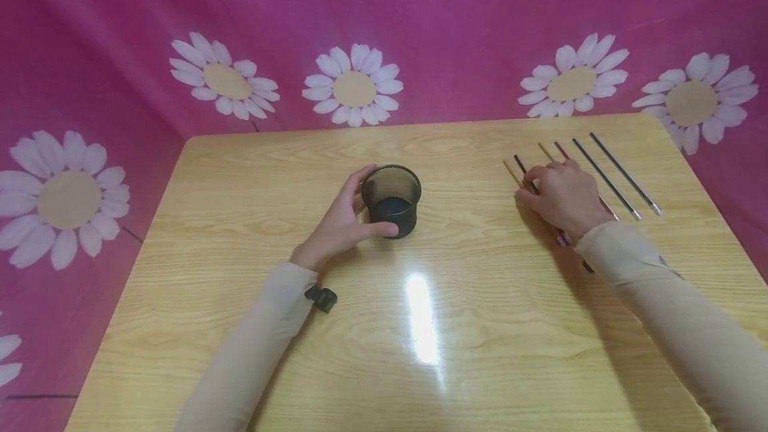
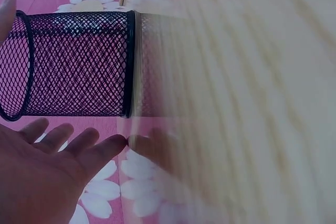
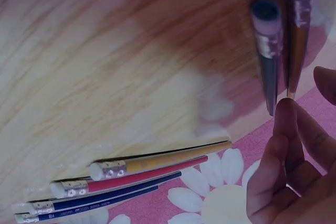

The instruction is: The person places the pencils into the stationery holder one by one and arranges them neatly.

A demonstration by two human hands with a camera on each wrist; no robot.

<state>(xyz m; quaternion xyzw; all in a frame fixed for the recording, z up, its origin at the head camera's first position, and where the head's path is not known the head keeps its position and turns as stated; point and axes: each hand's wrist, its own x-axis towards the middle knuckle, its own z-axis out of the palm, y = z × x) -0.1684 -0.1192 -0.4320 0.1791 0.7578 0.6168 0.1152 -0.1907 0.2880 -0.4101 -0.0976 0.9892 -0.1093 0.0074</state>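
A black wire-mesh pencil cup [image 1: 393,215] stands upright on the table, left of the pencils. My left hand [image 1: 336,229] is at its left side, fingers behind and thumb in front. In the left wrist view those fingers [image 2: 100,153] are nearly straight, with a gap between them and the mesh. My right hand [image 1: 564,195] reaches down over a row of pencils. By its fingertips lie a dark pencil [image 3: 269,77] and a yellow pencil [image 3: 298,45]; the thumb is apart from the fingers. Another yellow pencil [image 3: 163,163], a red pencil [image 3: 142,178] and two blue pencils [image 3: 121,196] lie beside them.
The wooden table [image 1: 300,365] has a light patch reflected near its middle. Behind it and along its sides hangs a pink cloth [image 1: 456,32] with large white daisies. A small black device [image 1: 322,298] sits at the left wrist.
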